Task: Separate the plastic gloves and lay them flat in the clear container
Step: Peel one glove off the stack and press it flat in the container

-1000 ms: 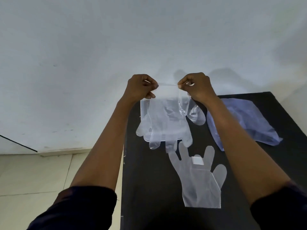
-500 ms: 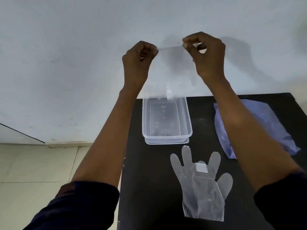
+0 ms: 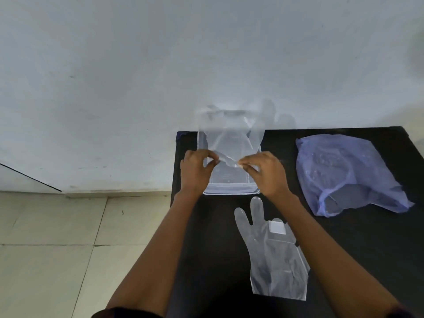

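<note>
While both the left hand [image 3: 196, 169] and right hand [image 3: 263, 172] pinch one plastic glove [image 3: 229, 134] over the clear container [image 3: 231, 188], not yet laid flat, another glove [image 3: 273, 253] waits on the black table [image 3: 206, 237], so most work remains.

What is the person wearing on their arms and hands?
Nothing on the left hand or right hand: no gloves, rings or watch show. The forearms are bare too. Dark sleeves, perhaps navy, are pushed up and show only at the picture's bottom edge.
</note>
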